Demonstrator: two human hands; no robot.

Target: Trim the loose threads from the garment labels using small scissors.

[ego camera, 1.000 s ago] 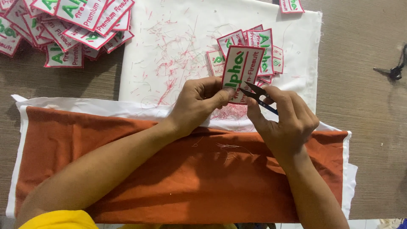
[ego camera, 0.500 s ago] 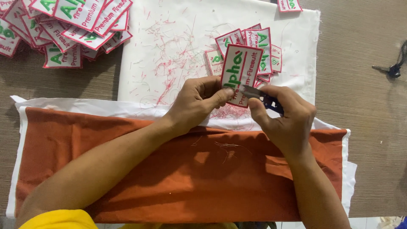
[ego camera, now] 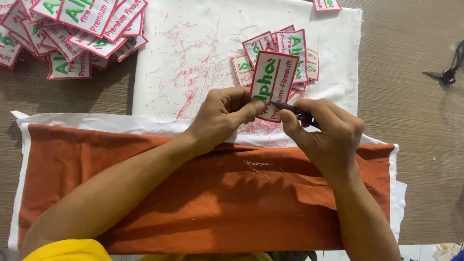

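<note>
My left hand (ego camera: 223,116) pinches the lower left edge of a white embroidered patch (ego camera: 273,79) with a red border and green and red lettering, held upright above the cloth. My right hand (ego camera: 325,133) grips small dark thread snips (ego camera: 290,108), whose metal tip touches the patch's lower edge. Behind the held patch lies a small pile of similar patches (ego camera: 290,53) on a white cloth (ego camera: 193,53) strewn with red thread clippings.
A larger heap of the same patches (ego camera: 72,34) fills the top left of the wooden table (ego camera: 420,96). An orange cloth (ego camera: 203,198) over white fabric lies under my forearms. One patch (ego camera: 326,5) sits at the top edge. A dark small tool (ego camera: 447,75) rests at far right.
The snips have moved from pointing down-right across the patch to lying nearly level at its lower edge. The patch stands a little more upright.
</note>
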